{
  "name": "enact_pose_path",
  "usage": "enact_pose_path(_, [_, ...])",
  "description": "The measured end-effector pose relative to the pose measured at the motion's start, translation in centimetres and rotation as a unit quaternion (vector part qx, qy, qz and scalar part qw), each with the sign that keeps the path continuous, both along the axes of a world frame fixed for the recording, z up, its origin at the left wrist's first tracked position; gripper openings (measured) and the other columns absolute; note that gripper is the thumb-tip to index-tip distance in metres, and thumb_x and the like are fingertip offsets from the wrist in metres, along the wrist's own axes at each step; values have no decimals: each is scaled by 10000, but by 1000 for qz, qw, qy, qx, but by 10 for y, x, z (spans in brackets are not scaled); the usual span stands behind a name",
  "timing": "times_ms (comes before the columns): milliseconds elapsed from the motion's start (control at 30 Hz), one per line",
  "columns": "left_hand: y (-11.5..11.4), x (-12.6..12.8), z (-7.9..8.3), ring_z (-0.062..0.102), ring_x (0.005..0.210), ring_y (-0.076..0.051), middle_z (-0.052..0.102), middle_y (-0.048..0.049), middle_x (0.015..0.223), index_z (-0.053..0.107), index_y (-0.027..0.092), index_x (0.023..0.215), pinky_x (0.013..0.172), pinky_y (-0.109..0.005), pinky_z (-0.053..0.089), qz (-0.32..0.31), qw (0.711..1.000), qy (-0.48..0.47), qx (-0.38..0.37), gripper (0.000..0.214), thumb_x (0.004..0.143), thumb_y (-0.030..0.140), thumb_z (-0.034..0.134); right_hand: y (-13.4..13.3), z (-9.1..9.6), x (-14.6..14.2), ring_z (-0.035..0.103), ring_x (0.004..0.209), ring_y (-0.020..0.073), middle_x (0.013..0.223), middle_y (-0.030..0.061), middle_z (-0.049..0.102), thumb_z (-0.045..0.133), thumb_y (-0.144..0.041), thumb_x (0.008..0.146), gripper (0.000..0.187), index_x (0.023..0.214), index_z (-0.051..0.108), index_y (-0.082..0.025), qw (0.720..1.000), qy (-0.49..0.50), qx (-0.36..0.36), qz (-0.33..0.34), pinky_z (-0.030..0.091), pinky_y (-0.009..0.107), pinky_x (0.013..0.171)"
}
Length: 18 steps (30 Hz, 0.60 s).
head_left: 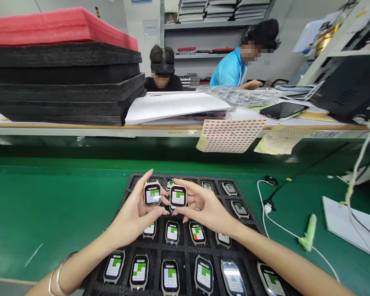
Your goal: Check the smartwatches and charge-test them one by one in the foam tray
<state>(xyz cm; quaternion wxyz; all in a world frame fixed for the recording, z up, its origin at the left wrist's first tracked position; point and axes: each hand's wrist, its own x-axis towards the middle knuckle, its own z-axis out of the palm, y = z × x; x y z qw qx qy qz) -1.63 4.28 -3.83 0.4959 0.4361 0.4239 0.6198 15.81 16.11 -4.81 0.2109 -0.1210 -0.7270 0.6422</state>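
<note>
Above a black foam tray (126,257), my left hand (134,211) holds a smartwatch (153,194) without a strap, its lit face turned toward me. Beside it, my right hand (205,205) grips a second smartwatch (178,195) by its edges between thumb and fingers. Both screens show white and green blocks. The two watches are close together, with a small gap between them. Several more strapless watches, such as this front-row watch (170,276), lie face up in the tray's compartments. Some compartments are hidden behind my hands and forearms.
The tray rests on a green bench mat (49,213). At right lie a white cable (291,232), a green marker-like object (311,230) and a white board (351,222). A raised shelf carries stacked foam sheets (61,82), papers (179,107) and a phone (283,110). Two people sit beyond.
</note>
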Motion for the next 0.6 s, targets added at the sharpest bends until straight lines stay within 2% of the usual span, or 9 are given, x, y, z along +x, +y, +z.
enact_pose_path(33, [2, -7, -6, 611, 952, -167, 540, -48, 1106, 176, 319, 1417, 870, -340, 529, 15, 1000, 24, -2, 732, 850, 150, 607, 6, -3, -7, 687, 810, 196, 1010, 71, 665, 626, -180, 858, 613, 1395, 334, -221, 999, -22, 37, 12, 587, 269, 589])
enact_pose_path(100, [9, -26, -20, 620, 973, -174, 539, -46, 1109, 157, 316, 1404, 891, -352, 519, 39, 994, 97, -4, 699, 864, 190, 583, 20, -11, -23, 669, 757, 181, 995, 57, 662, 629, -208, 860, 573, 1368, 365, -224, 979, -74, 189, -1, 574, 291, 619])
enact_pose_path(167, [21, -48, -36, 627, 990, -192, 550, -53, 1092, 182, 278, 1365, 868, -361, 528, 49, 977, 209, -1, 619, 873, 239, 555, 34, -20, -40, 642, 805, 198, 1006, 55, 648, 659, -227, 839, 529, 1317, 433, -225, 923, -117, 364, -47, 549, 338, 720])
enact_pose_path(200, [28, -60, -44, 633, 968, -190, 565, -56, 1077, 218, 252, 1326, 844, -357, 535, 56, 956, 287, -3, 541, 883, 270, 527, 40, -26, -48, 620, 878, 223, 1036, 64, 634, 675, -234, 827, 507, 1288, 466, -222, 898, -126, 416, -67, 524, 373, 788])
enact_pose_path(233, [35, -72, -51, 634, 943, -197, 586, -54, 1040, 311, 229, 1250, 827, -362, 535, 63, 946, 317, -6, 465, 859, 283, 557, 45, -31, -56, 592, 948, 246, 1065, 77, 618, 682, -244, 821, 483, 1264, 492, -215, 882, -131, 444, -80, 496, 400, 840])
enact_pose_path(300, [48, -93, -64, 625, 892, -207, 603, -48, 986, 430, 205, 1124, 808, -374, 526, 75, 931, 358, -10, 393, 798, 293, 629, 54, -42, -71, 543, 1018, 272, 1091, 99, 589, 684, -262, 820, 452, 1236, 520, -190, 869, -138, 467, -88, 461, 423, 883])
enact_pose_path(400, [63, -114, -78, 577, 935, -250, 600, -59, 988, 537, 191, 1010, 865, -436, 473, 96, 903, 418, -9, 355, 714, 297, 702, 60, -57, -87, 523, 1003, 277, 1076, 113, 568, 684, -291, 819, 452, 1228, 539, -163, 848, -154, 500, -85, 450, 424, 880])
enact_pose_path(500, [72, -124, -86, 507, 1020, -296, 589, -67, 968, 600, 181, 947, 952, -495, 379, 120, 881, 458, -8, 340, 669, 317, 739, 63, -64, -94, 516, 989, 300, 1084, 135, 547, 650, -337, 842, 441, 1231, 550, -155, 830, -175, 522, -88, 442, 459, 862])
enact_pose_path(600, [74, -126, -84, 488, 1027, -313, 576, -81, 967, 623, 164, 958, 960, -502, 356, 131, 871, 473, -6, 372, 657, 341, 753, 62, -60, -87, 497, 1035, 339, 1145, 172, 516, 606, -380, 868, 483, 1278, 514, -141, 823, -187, 529, -92, 428, 497, 872])
